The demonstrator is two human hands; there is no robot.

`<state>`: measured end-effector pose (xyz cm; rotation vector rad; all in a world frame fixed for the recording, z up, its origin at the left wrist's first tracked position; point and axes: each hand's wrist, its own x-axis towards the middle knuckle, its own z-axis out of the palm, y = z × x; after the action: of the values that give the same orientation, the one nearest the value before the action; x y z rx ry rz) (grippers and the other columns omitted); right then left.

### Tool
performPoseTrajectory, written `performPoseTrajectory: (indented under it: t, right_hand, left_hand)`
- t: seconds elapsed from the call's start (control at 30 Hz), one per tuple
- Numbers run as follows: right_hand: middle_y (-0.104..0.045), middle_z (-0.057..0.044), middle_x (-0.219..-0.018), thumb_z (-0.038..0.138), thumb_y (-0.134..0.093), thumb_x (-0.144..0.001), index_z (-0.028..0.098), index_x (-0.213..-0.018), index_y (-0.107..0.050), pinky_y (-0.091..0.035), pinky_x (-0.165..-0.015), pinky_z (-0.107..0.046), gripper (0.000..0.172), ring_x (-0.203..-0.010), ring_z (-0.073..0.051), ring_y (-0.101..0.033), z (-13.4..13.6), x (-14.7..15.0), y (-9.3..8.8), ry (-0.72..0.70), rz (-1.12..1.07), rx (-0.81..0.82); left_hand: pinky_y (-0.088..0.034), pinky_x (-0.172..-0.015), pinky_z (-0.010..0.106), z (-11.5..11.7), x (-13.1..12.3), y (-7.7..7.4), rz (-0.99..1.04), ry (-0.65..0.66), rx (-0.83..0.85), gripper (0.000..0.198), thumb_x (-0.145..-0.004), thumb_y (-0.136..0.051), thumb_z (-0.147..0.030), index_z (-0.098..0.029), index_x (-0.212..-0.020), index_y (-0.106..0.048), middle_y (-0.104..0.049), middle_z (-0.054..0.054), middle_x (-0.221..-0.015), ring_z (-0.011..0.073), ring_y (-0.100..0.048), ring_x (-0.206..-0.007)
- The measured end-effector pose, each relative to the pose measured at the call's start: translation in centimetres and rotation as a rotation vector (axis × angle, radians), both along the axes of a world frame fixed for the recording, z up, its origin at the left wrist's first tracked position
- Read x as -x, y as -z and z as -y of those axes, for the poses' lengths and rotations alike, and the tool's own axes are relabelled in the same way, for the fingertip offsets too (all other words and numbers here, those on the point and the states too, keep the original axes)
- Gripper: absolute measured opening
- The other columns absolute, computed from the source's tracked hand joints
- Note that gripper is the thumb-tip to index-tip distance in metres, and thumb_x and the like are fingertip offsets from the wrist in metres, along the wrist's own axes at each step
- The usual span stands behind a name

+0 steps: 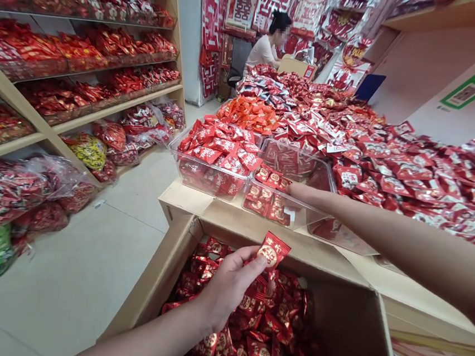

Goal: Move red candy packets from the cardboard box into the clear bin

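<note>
My left hand [229, 283] pinches a small red candy packet [271, 252] with a gold round mark, held just above an open cardboard box [357, 335] full of the same red packets [256, 336]. My right arm stretches forward, and my right hand [299, 192] reaches into a clear plastic bin [301, 211] that holds several red packets; its fingers are hidden behind the bin's contents. A second clear bin [198, 173], heaped with red wrapped sweets, stands just left of it.
A long table [185, 195] carries heaps of red wrapped sweets [390, 159]. Wooden shelves [44, 131] on the left hold bagged sweets, with bags on the floor below. A person in a white top [267, 46] sits at the far end. Grey floor [86, 264] lies between.
</note>
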<state>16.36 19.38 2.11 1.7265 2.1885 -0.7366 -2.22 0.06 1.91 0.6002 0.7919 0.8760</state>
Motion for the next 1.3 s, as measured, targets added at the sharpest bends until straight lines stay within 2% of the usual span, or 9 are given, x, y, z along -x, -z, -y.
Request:
performPoseTrajectory:
  t: [0.1, 0.2, 0.33, 0.4, 0.57, 0.73, 0.9, 1.07, 1.3]
  right_hand:
    - [-0.06, -0.005, -0.064, 0.026, -0.059, -0.068, 0.012, -0.066, -0.061, -0.04, -0.056, -0.024, 0.014, -0.062, -0.015, -0.055, 0.2, -0.4, -1.4, -0.027, 0.034, -0.014]
    - [-0.06, -0.004, -0.065, 0.026, -0.057, -0.068, 0.014, -0.07, -0.061, -0.038, -0.057, -0.024, 0.013, -0.062, -0.014, -0.054, 1.2, -0.6, -4.5, -0.043, 0.034, -0.103]
    - [-0.059, -0.003, -0.07, 0.04, -0.048, -0.074, 0.017, -0.081, -0.06, -0.037, -0.057, -0.024, 0.027, -0.06, -0.012, -0.051, 5.7, -0.1, -9.4, -0.009, -0.194, -0.382]
    - [-0.058, -0.002, -0.068, 0.044, -0.045, -0.075, 0.018, -0.083, -0.059, -0.037, -0.054, -0.023, 0.031, -0.058, -0.011, -0.05, 8.7, 0.6, -10.5, -0.014, -0.346, -0.37]
    - [-0.053, 0.001, -0.058, 0.043, -0.049, -0.073, 0.017, -0.075, -0.058, -0.033, -0.047, -0.021, 0.027, -0.051, -0.009, -0.045, 14.3, 2.1, -7.2, -0.066, -0.51, -0.13]
    - [-0.049, 0.003, -0.056, 0.039, -0.047, -0.076, 0.016, -0.076, -0.054, -0.034, -0.046, -0.021, 0.024, -0.048, -0.008, -0.045, 17.5, 1.4, -3.0, 0.215, -0.83, -0.107]
    - [-0.048, 0.003, -0.052, 0.039, -0.051, -0.075, 0.015, -0.074, -0.053, -0.036, -0.045, -0.021, 0.025, -0.045, -0.007, -0.045, 19.4, 0.3, -1.3, 0.42, -1.033, -0.009]
    - [-0.051, 0.002, -0.056, 0.038, -0.048, -0.077, 0.015, -0.082, -0.055, -0.039, -0.051, -0.022, 0.025, -0.05, -0.009, -0.048, 19.4, -0.3, -1.3, 0.408, -0.986, 0.01]
    - [-0.054, 0.0, -0.057, 0.039, -0.045, -0.078, 0.016, -0.079, -0.055, -0.041, -0.054, -0.023, 0.026, -0.053, -0.01, -0.051, 16.6, -2.1, -4.6, 0.264, -0.788, -0.198]
  left_hand:
    - [-0.042, -0.064, 0.023, 0.0, -0.1, 0.2, -0.016, -0.022, -0.028, 0.027, -0.075, -0.053, -0.035, -0.018, -0.094, -0.059, -0.062, 0.003, -0.086, 0.0116, -0.058, -0.067]
    - [-0.042, -0.06, 0.021, -0.1, -0.2, 0.5, -0.053, -0.047, -0.035, 0.027, -0.073, -0.055, -0.037, -0.018, -0.091, -0.059, -0.061, 0.001, -0.075, 0.0118, -0.059, -0.065]
    - [-0.04, -0.053, 0.018, -0.2, -0.3, 0.8, -0.082, -0.092, -0.039, 0.026, -0.07, -0.058, -0.038, -0.016, -0.084, -0.061, -0.058, -0.001, -0.068, 0.0106, -0.059, -0.059]
    - [-0.04, -0.051, 0.017, -0.2, -0.5, 0.8, -0.093, -0.099, -0.063, 0.025, -0.07, -0.058, -0.037, -0.016, -0.082, -0.061, -0.058, -0.001, -0.07, 0.0092, -0.059, -0.057]
    - [-0.04, -0.053, 0.018, -0.1, -0.7, 1.1, -0.157, -0.076, -0.184, 0.026, -0.07, -0.058, -0.036, -0.015, -0.085, -0.063, -0.06, 0.0, -0.072, 0.0089, -0.056, -0.056]
    - [-0.041, -0.056, 0.022, 0.1, -0.6, 1.9, -0.26, 0.0, -0.297, 0.027, -0.075, -0.052, -0.037, -0.015, -0.086, -0.063, -0.059, 0.001, -0.069, 0.0121, -0.055, -0.061]
    - [-0.04, -0.054, 0.022, 0.4, -0.8, 1.9, -0.281, 0.129, -0.357, 0.033, -0.08, -0.043, -0.04, -0.015, -0.086, -0.064, -0.059, 0.002, -0.07, 0.0119, -0.052, -0.059]
    - [-0.044, -0.059, 0.025, 0.6, -1.0, 1.7, -0.244, 0.143, -0.338, 0.037, -0.08, -0.041, -0.041, -0.013, -0.088, -0.064, -0.06, 0.003, -0.072, 0.0141, -0.052, -0.066]
    - [-0.041, -0.061, 0.025, 0.3, -0.9, 1.9, -0.291, 0.099, -0.28, 0.036, -0.077, -0.048, -0.036, -0.016, -0.106, -0.053, -0.061, 0.001, -0.067, 0.014, -0.058, -0.062]
